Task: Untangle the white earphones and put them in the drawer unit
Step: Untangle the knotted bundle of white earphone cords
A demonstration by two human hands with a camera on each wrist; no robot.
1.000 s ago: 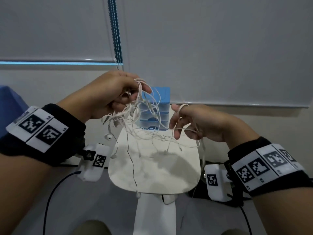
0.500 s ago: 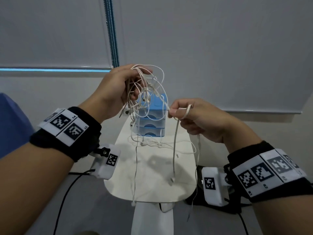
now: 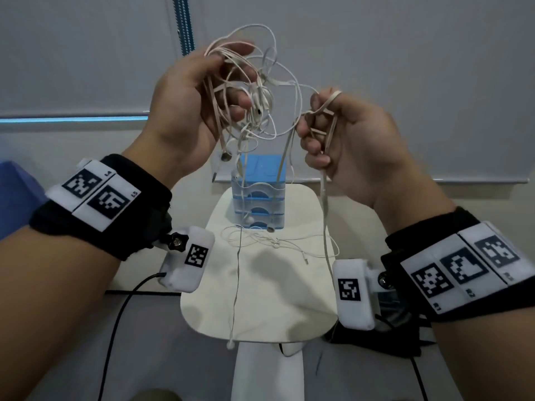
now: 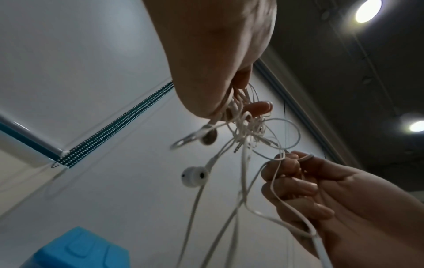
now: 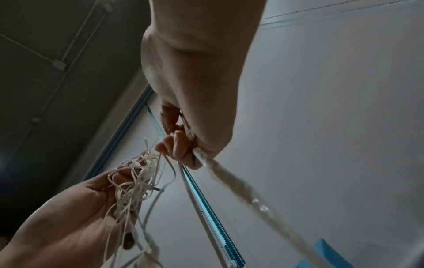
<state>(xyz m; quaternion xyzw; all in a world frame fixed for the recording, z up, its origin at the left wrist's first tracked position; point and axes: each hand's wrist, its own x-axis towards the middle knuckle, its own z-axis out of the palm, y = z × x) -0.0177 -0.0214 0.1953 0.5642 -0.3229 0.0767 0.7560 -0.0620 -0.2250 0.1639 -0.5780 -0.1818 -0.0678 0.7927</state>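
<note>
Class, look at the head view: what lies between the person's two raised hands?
Loops of the white earphones span the gap between the left hand and right hand; the head view shows it.

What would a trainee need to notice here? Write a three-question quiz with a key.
1. True or false: the left hand holds the tangled earphones.
2. What does the right hand grip? A) a flat cord B) a drawer handle
3. Fill in: the blue drawer unit stands on the white ____.

Key: 1 true; 2 A; 3 table.
</note>
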